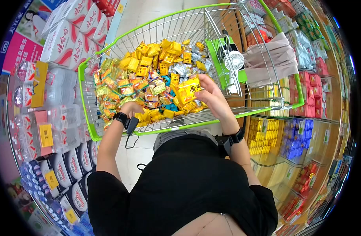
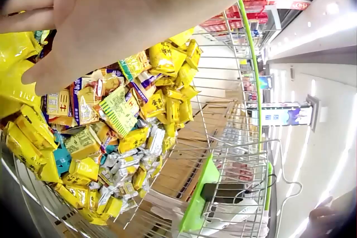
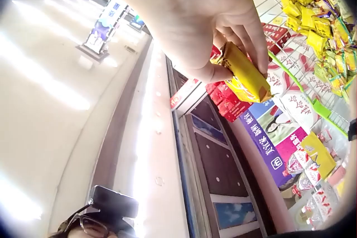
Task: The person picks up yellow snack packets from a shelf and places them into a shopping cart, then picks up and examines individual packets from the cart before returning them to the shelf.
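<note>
My right hand point(image 1: 215, 98) pinches a yellow snack packet point(image 1: 188, 89) between thumb and fingers, raised over the near side of the shopping cart's basket. In the right wrist view, that same packet point(image 3: 245, 75) shows edge-on between the thumb and fingertips. My left hand point(image 1: 130, 107) is low over the pile at the cart's near left, its fingers extended. The left wrist view has its thumb against a large yellow packet point(image 2: 15, 79). Small orange-and-green packets point(image 1: 127, 87) lie around that hand, with yellow packets point(image 1: 146, 61) heaped behind.
A green-edged wire cart point(image 1: 85, 84) surrounds the pile. Silver-wrapped pieces point(image 1: 182, 70) lie toward its handle. A white fan point(image 1: 234, 61) and a beige cloth point(image 1: 271, 59) are at the cart's right end. Bottled water point(image 1: 62, 88) and boxes point(image 1: 62, 43) line the left; snack shelves point(image 1: 263, 135) stand right.
</note>
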Available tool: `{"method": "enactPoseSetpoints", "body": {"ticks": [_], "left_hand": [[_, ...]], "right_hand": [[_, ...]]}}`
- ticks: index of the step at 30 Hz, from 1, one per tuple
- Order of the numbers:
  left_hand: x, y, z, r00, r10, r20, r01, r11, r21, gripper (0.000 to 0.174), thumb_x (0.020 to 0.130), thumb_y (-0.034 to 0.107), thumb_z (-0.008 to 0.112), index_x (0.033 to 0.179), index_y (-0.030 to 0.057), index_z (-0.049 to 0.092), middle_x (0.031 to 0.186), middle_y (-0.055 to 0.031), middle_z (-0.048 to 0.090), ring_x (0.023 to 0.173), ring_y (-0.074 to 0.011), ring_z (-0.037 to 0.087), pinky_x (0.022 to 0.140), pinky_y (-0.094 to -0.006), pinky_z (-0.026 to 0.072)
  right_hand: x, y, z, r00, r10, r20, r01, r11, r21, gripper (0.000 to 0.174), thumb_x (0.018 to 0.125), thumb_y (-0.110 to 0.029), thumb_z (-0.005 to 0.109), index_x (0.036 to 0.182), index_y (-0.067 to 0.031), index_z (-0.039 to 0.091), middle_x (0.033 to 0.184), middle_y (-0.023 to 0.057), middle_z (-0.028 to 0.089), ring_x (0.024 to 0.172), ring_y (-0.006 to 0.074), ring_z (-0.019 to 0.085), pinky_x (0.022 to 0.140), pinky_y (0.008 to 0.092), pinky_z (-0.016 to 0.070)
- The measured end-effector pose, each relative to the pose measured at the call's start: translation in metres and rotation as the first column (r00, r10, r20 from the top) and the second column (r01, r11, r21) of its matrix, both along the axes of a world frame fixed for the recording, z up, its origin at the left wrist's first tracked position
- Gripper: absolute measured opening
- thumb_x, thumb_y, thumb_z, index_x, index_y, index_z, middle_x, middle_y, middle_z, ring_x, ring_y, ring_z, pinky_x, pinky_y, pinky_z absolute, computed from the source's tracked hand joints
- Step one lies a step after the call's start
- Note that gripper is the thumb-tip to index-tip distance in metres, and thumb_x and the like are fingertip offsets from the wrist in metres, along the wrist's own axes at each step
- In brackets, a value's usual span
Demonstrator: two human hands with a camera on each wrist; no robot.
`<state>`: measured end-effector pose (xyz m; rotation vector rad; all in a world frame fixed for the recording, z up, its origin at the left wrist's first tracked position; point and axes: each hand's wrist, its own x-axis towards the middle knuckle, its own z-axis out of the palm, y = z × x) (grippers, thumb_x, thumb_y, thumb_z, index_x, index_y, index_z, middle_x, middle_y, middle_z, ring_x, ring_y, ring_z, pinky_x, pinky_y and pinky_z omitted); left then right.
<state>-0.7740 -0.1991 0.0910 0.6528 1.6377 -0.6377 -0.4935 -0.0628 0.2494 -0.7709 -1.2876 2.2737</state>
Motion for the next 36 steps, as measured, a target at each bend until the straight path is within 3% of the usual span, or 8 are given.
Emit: {"method": "enactPoseSetpoints", "body": {"ticks": [3, 5, 11, 16, 24, 27, 33, 36], "left_hand": [[-0.003, 0.000, -0.006, 1.000, -0.007, -0.007, 0.007, 0.999, -0.034, 0.059, 0.070, 0.053, 0.052, 0.104, 0.0051, 0.053, 0.080, -0.0122, 0.059, 0.063, -0.0210, 0.054, 0.052, -0.0324, 0.0429], [-0.019, -0.005, -0.042, 0.997, -0.069, 0.045, 0.072, 0.994, -0.078, 0.076, 0.068, 0.054, 0.056, 0.119, -0.0001, 0.042, 0.108, -0.0224, 0.052, 0.085, -0.0312, 0.057, 0.069, -0.0365, 0.0470], [-0.010, -0.008, -0.009, 0.997, 0.027, 0.075, -0.031, 0.998, 0.055, 0.061, 0.065, 0.045, 0.060, 0.110, 0.0066, 0.046, 0.075, -0.0090, 0.054, 0.052, -0.0148, 0.046, 0.045, -0.0284, 0.0379], [-0.020, -0.014, -0.036, 0.981, 0.159, 0.114, -0.151, 0.985, -0.078, 0.071, 0.067, 0.044, 0.060, 0.125, 0.0118, 0.032, 0.099, -0.0161, 0.054, 0.065, -0.0171, 0.051, 0.056, -0.0315, 0.0430], [-0.016, -0.016, -0.020, 0.957, 0.263, 0.124, -0.264, 0.965, -0.008, 0.050, 0.076, 0.037, 0.052, 0.119, 0.0141, 0.039, 0.100, -0.0162, 0.056, 0.054, -0.0190, 0.059, 0.050, -0.0321, 0.0489], [-0.027, -0.024, -0.042, 0.908, 0.359, 0.219, -0.348, 0.933, -0.088, 0.060, 0.071, 0.043, 0.057, 0.121, 0.0154, 0.039, 0.116, -0.0062, 0.047, 0.089, -0.0138, 0.048, 0.071, -0.0276, 0.0392], [-0.037, -0.030, -0.048, 0.915, 0.383, 0.127, -0.386, 0.922, 0.002, 0.033, 0.067, 0.035, 0.065, 0.089, 0.0101, 0.060, 0.089, -0.0046, 0.055, 0.072, -0.0138, 0.047, 0.056, -0.0308, 0.0384], [-0.030, -0.027, -0.010, 0.985, 0.163, 0.060, -0.173, 0.946, 0.273, 0.027, 0.067, 0.031, 0.065, 0.078, 0.0073, 0.058, 0.076, -0.0023, 0.052, 0.065, -0.0144, 0.045, 0.050, -0.0311, 0.0375]], "right_hand": [[0.003, -0.002, 0.001, 0.999, -0.049, 0.017, 0.049, 0.999, -0.006, 0.045, 0.073, 0.002, 0.046, 0.117, -0.0032, 0.036, 0.114, 0.0061, 0.045, 0.096, 0.0113, 0.047, 0.076, 0.0242, 0.0403], [0.004, -0.004, 0.004, 0.997, -0.079, 0.013, 0.079, 0.997, -0.008, 0.045, 0.073, 0.002, 0.046, 0.117, -0.0034, 0.036, 0.113, 0.0058, 0.045, 0.096, 0.0111, 0.047, 0.076, 0.0241, 0.0403], [0.008, -0.004, 0.006, 0.998, -0.064, -0.019, 0.064, 0.998, 0.019, 0.049, 0.074, -0.003, 0.053, 0.118, -0.0023, 0.034, 0.111, 0.0077, 0.043, 0.091, 0.0109, 0.048, 0.073, 0.0241, 0.0418], [0.013, -0.006, 0.001, 0.997, -0.070, -0.019, 0.071, 0.997, 0.021, 0.045, 0.073, -0.002, 0.053, 0.116, -0.0024, 0.037, 0.107, 0.0064, 0.043, 0.090, 0.0099, 0.049, 0.074, 0.0234, 0.0418], [0.020, -0.010, 0.003, 0.998, -0.064, 0.012, 0.063, 0.998, 0.015, 0.045, 0.074, -0.003, 0.053, 0.116, -0.0033, 0.037, 0.106, 0.0069, 0.042, 0.086, 0.0107, 0.050, 0.075, 0.0240, 0.0421], [0.023, -0.012, 0.005, 0.997, -0.069, 0.019, 0.069, 0.997, 0.019, 0.046, 0.075, -0.003, 0.053, 0.117, -0.0032, 0.037, 0.107, 0.0072, 0.042, 0.087, 0.0110, 0.050, 0.075, 0.0245, 0.0422], [0.037, -0.013, 0.002, 0.996, -0.085, 0.036, 0.083, 0.996, 0.045, 0.047, 0.074, -0.003, 0.051, 0.119, -0.0017, 0.036, 0.113, 0.0046, 0.046, 0.084, 0.0074, 0.050, 0.068, 0.0199, 0.0410], [0.046, -0.014, 0.002, 0.995, -0.097, 0.026, 0.096, 0.995, 0.041, 0.044, 0.075, -0.002, 0.051, 0.117, -0.0010, 0.039, 0.108, 0.0036, 0.048, 0.087, 0.0081, 0.050, 0.071, 0.0205, 0.0409]]}}
